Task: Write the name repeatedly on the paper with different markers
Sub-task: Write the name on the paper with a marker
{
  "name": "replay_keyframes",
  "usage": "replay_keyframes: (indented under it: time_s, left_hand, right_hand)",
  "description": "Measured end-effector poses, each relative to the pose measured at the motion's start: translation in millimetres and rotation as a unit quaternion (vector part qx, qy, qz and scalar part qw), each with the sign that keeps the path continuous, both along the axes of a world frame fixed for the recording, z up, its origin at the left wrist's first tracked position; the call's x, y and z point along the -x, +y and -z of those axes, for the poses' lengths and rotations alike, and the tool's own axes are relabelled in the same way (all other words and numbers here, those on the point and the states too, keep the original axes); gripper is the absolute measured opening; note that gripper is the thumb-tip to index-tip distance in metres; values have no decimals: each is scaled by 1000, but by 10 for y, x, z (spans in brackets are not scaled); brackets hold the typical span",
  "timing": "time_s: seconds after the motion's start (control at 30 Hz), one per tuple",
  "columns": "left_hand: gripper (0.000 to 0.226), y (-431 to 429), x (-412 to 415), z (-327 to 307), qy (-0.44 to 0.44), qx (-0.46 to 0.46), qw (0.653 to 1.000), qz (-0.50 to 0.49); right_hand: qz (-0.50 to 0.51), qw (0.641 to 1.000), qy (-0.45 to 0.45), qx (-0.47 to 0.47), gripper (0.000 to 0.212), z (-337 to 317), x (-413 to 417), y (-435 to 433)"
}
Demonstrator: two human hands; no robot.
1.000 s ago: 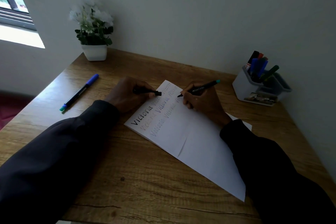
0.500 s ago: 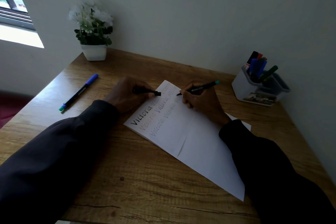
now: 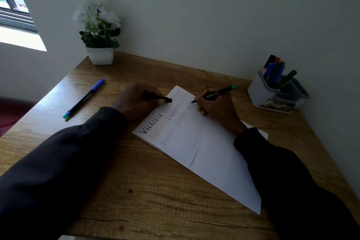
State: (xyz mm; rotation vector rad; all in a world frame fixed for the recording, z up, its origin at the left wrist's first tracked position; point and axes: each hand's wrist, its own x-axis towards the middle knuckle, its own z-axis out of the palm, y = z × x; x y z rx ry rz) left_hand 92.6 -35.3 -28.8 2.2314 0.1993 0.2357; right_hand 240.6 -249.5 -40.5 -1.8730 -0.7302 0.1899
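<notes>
Barely anything has shifted: the marker (image 3: 216, 94) tip has only crept along the third row of names.
A capped blue marker (image 3: 85, 97) lies on the table (image 3: 155, 191), and a white pot (image 3: 100, 56) holds flowers. The left hand (image 3: 132, 101) grips the black cap (image 3: 157, 98) at the edge of the paper (image 3: 210, 154). The right hand (image 3: 218, 111) pinches the marker, tip down mid-word, so writing looks under way with most of the sheet blank. A white holder (image 3: 257, 93) carries black, red, blue and green markers; its front compartment is unclear.

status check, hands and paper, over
Right hand grips marker, tip at paper. Left hand holds cap at paper's edge. Nothing in the way.
</notes>
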Motion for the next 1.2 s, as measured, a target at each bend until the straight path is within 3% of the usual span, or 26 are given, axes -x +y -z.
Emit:
replay_keyframes:
  time_s: [0.63,0.83,0.97,1.2]
  left_hand:
    - [25,-12,-6,-17,8,-18,1000,2]
    - [24,-18,4,-25,9,-16,1000,0]
    - [23,-7,-3,-5,6,-10,1000,-1]
    - [22,0,-13,8,3,-7,1000,-8]
  right_hand:
    - [39,999,24,19,11,-29,6,20]
    - [65,998,24,3,25,-39,-6,30]
    - [62,998,26,6,12,-12,-10,30]
    - [65,997,36,8,13,-10,-41,34]
